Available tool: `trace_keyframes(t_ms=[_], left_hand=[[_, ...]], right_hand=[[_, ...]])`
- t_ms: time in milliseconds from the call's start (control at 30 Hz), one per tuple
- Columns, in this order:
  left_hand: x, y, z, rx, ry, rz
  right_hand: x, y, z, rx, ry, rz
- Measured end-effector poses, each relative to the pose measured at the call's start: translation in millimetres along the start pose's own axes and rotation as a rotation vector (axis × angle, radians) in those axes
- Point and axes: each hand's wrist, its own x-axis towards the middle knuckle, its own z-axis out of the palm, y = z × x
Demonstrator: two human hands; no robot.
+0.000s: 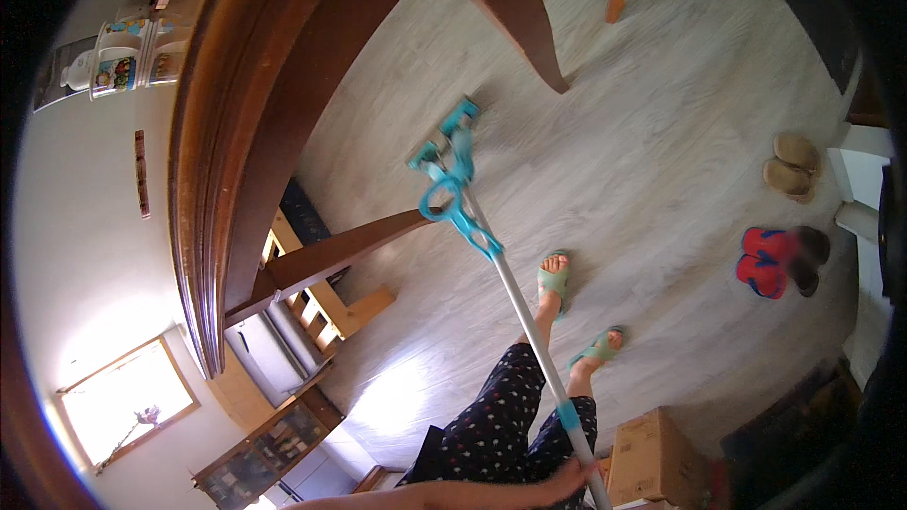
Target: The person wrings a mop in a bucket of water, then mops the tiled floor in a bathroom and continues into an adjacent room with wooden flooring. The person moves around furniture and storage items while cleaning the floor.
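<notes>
A squeeze mop [531, 312] with a teal head and a pale pole runs from the bottom edge up to the floor beneath a dark wooden table [212, 156]. Near the bottom edge, one hand [577, 476] is at the pole, below its teal collar. The arm enters from the lower left, and which hand this is cannot be told for certain; it looks like my left hand. My other hand is out of view. The mop's head [445, 134] lies between two curved table legs, with its teal lever [453, 209] just behind. My feet wear green sandals [553, 282].
Slippers [793, 168] and red flip-flops [762, 276] lie on the right. A cardboard box [641, 457] stands at the lower right. Table legs [510, 21] reach the floor at the top, and a wooden slatted frame [340, 312] stands at the left.
</notes>
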Motion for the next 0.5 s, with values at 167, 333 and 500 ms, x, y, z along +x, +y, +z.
trace_keyframes(t_ms=[167,333,500], left_hand=[[-2.0,11.9,-31.5,0.052,-0.062,-0.076],[88.5,210.5,-177.3,0.400,0.342,0.416],[114.8,388.1,-206.4,0.365,0.719,0.458]], right_hand=[[4.9,11.8,39.0,0.291,0.459,-0.327],[146.7,-244.2,24.6,0.109,0.253,-0.055],[161.5,-359.7,7.1,0.481,0.283,-0.517]])
